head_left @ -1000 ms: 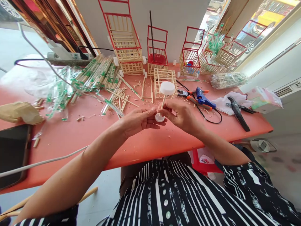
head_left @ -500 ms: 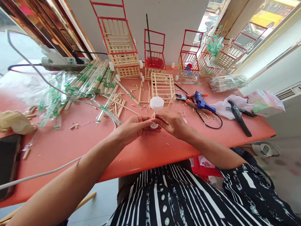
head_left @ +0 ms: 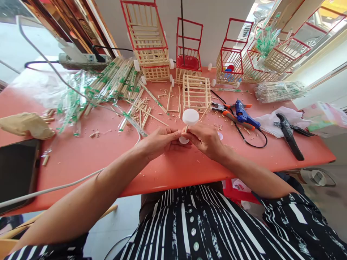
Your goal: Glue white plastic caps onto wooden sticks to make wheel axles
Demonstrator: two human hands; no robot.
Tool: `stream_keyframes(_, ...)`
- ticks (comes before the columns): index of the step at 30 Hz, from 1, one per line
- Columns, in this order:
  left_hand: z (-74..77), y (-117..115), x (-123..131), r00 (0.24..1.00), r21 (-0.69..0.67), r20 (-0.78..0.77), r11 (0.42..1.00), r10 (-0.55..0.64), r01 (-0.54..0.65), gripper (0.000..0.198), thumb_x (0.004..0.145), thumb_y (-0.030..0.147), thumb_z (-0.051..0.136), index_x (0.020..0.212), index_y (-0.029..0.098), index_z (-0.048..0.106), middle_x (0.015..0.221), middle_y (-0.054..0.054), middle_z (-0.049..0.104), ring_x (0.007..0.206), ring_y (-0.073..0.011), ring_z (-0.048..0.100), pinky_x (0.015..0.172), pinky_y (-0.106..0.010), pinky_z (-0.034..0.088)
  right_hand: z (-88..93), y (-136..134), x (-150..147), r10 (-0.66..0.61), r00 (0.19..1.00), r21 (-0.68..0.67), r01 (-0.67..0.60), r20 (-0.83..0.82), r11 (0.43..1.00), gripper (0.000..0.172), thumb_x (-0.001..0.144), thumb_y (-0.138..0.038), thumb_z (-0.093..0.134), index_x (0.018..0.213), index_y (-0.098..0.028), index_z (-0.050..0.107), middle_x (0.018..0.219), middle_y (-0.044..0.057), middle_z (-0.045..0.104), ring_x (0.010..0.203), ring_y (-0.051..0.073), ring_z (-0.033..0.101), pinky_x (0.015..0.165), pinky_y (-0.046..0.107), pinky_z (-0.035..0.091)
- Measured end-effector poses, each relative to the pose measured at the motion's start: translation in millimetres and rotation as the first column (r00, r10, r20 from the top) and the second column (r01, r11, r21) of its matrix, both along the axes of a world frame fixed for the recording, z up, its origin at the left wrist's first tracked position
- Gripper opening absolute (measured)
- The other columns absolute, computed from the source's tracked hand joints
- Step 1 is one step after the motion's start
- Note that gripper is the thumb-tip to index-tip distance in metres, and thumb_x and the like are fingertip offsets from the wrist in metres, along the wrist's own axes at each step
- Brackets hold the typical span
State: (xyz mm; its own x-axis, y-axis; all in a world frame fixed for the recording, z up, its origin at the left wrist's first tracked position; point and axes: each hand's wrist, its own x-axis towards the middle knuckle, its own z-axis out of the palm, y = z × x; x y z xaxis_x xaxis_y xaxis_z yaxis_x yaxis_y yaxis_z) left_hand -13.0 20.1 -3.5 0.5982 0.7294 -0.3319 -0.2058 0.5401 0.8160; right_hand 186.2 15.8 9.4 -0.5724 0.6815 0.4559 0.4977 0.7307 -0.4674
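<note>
Near the front of the table, my left hand point(head_left: 162, 142) and my right hand point(head_left: 208, 141) meet around a short wooden stick point(head_left: 186, 129) with a white round cap at each end. The upper white cap point(head_left: 190, 117) stands clear above my fingers. Between my fingertips sits the lower white cap point(head_left: 184, 140), partly covered. Thumb and fingers of both hands pinch about the stick; the palms and some fingertips are hidden. Just beyond my hands stands a small openwork frame of wooden sticks point(head_left: 196, 92).
Stick-built carts with red trim, one cart point(head_left: 150, 36) tallest, line the back. Wrapped chopsticks point(head_left: 108, 85) and cut pieces lie left, near a phone point(head_left: 17, 173). A blue glue gun point(head_left: 244, 115), pliers point(head_left: 221, 107) and a black clamp point(head_left: 290, 137) lie right. A cable point(head_left: 67, 186) crosses the left side.
The whole view has shifted, so the table and carts appear farther right and slightly higher. My hands keep the same hold on the stick with its caps.
</note>
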Motion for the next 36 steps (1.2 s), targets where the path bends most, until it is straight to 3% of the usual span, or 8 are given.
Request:
stream_keyframes(12, -1.6, 2.5, -1.2, 1.000, -0.021, 0.001, 1.000, 0.009, -0.009, 0.054, 0.061, 0.048, 0.097, 0.089, 0.005, 0.079, 0.091, -0.016, 0.079, 0.084, -0.0231, 0.078, 0.079, -0.032, 0.066, -3.0, 0.6, -0.3, 0.029, 0.999, 0.142, -0.023, -0.042, 0.990, 0.033, 0.107, -0.040, 0.049, 0.083, -0.020, 0.061, 0.078, 0.004, 0.065, 0.075, 0.017, 0.059, 0.071, 0.027, 0.044)
stream_keyframes(36, -2.3, 1.2, -0.6, 1.000, -0.020, -0.003, 1.000, 0.018, -0.018, 0.054, 0.061, 0.048, 0.097, 0.089, 0.006, 0.079, 0.089, -0.015, 0.079, 0.082, -0.0224, 0.077, 0.077, -0.031, 0.066, -4.4, 1.0, 0.3, 0.048, 0.998, 0.121, -0.043, -0.042, 0.992, 0.028, 0.106, -0.038, 0.050, 0.089, -0.019, 0.063, 0.080, 0.004, 0.066, 0.075, 0.017, 0.060, 0.072, 0.028, 0.046)
